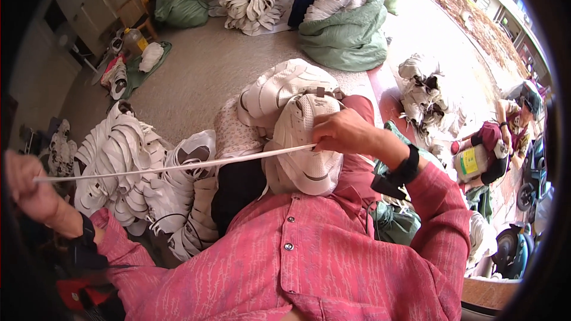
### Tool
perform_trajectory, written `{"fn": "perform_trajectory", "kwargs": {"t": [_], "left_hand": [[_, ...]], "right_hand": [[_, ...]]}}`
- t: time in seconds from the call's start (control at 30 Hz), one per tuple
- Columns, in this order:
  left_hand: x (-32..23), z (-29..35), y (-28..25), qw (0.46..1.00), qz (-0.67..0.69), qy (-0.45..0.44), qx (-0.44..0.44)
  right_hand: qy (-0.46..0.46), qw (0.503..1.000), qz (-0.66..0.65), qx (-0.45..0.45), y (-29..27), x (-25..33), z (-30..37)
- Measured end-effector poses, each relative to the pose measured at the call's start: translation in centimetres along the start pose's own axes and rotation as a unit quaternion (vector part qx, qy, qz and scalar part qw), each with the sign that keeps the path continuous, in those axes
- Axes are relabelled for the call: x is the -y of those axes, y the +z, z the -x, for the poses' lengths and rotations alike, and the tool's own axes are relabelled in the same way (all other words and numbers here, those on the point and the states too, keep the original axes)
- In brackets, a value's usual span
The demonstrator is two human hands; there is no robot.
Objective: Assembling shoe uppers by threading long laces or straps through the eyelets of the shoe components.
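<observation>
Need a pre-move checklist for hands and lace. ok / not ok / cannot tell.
1. Left hand gripping lace: ok.
2. Right hand gripping lace: ok, beside the near upper.
3. Lace drawn out: ok, nearly straight between the hands.
4. Left hand well inside the frame: not ok, at the dark left rim.
5. Lace clear of the left pile: cannot tell, crosses it in this view, depth unclear.
6. Lace threaded through upper: cannot tell, right hand covers the spot.

A buttoned pink patterned shirt (357, 267) is worn with black wristbands (409, 165).
</observation>
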State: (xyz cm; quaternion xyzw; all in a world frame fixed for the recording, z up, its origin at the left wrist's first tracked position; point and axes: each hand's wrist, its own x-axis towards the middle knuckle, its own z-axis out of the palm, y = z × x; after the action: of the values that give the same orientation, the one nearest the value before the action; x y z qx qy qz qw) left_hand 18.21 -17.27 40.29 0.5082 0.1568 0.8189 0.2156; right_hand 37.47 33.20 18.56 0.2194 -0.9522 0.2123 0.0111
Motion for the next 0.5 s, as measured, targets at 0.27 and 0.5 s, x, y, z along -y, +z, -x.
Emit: {"fn": "perform_trajectory", "kwargs": {"t": [0.27, 0.5], "left_hand": [[24.4, 3.1, -5.1, 0.787, -0.579, -0.205, -0.06], [36.9, 8.1, -5.3, 0.798, -0.498, -0.333, 0.064]], "right_hand": [[0.049, 0.977, -0.013, -0.208, 4.2, 3.0, 1.3], [0.196, 0.91, -0.32, -0.176, 4.1, 6.2, 1.4]]}}
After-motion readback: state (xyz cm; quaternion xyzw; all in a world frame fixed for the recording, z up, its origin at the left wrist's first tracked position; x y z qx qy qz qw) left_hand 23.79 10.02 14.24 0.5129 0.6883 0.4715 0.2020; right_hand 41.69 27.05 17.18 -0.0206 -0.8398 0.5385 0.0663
